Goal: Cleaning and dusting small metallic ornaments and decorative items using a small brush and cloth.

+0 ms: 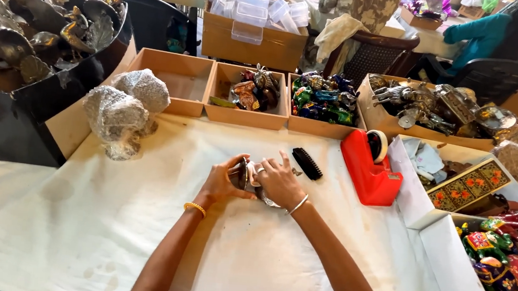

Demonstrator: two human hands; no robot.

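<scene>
A small silvery metal piece (250,179) lay between both hands at the middle of the bench (108,226), just above its white cloth cover. The left hand (223,183) cupped it from the side, fingers curled closed around its dark edge. The right hand (281,182) lay over the top of it, fingers bent and pressing down on the piece, so most of its shape was hidden.

Just beyond the right hand lay a black brush (307,163), and near that stood a red tape dispenser (369,167). Two lumps wrapped in silver foil (126,110) sat to the left, well apart from the hands. Along the far edge ran wooden trays (212,107) holding painted figurines (322,98) and metal ornaments (437,108).
</scene>
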